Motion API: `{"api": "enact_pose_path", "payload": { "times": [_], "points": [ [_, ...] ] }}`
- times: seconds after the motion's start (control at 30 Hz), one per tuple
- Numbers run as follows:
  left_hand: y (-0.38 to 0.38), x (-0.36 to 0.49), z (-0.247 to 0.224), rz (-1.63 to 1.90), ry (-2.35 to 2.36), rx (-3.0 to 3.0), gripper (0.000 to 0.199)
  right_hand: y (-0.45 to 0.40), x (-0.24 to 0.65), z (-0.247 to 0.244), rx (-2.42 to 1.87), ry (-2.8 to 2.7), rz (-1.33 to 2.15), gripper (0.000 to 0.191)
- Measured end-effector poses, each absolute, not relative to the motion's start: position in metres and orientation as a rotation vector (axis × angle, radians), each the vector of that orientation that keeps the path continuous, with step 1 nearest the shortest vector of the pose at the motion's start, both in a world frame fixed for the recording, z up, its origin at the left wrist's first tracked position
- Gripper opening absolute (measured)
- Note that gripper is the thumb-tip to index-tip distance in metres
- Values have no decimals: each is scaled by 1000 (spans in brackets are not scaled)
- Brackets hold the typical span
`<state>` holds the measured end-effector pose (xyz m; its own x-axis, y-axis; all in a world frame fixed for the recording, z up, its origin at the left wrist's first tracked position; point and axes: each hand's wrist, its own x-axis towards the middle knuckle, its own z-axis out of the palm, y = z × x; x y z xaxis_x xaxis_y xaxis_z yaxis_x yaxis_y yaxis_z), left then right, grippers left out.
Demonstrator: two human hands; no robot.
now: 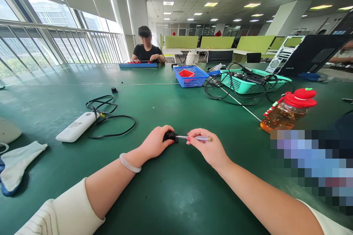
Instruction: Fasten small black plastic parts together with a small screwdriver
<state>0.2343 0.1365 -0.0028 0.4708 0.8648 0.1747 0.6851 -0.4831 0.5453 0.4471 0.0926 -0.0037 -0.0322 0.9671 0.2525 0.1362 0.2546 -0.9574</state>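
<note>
Left hand [154, 142] grips the small black block [168, 136] on the green table [165, 198], thumb and fingers closed round it; right hand [209, 149] pinches the slim screwdriver [202, 138], tip at the block's right side. I read this as screwdriver work; can't tell if the tip is seated. Next move calls for a steady block, shaft in line, before I twist.

Green desk [154, 194], black component [168, 136], screwdriver [202, 138] with silver shaft [181, 137], pale violet handle and tan end [210, 138], white power bank [75, 128], black cable [134, 122], blue basket [191, 82], teal basket [245, 87], red bottle cap [299, 99] with green tip [309, 89], cream sleeve [66, 205] with stripes.
</note>
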Motion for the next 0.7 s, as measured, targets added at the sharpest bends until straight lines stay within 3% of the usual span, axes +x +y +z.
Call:
{"api": "enact_pose_path", "payload": {
  "times": [0.13, 0.43, 0.7],
  "points": [
    [136, 234, -2, 596, 1300, 2313, 23, 98, 448, -4, -1147, -1221, 1152, 38],
    [136, 234, -3, 575, 1292, 2313, 21, 100, 447, -2, -1034, -845, 1352, 46],
    [137, 234, -3, 577, 1288, 2311, 23, 101, 448, -4, -973, -767, 1374, 39]
  ]
}}
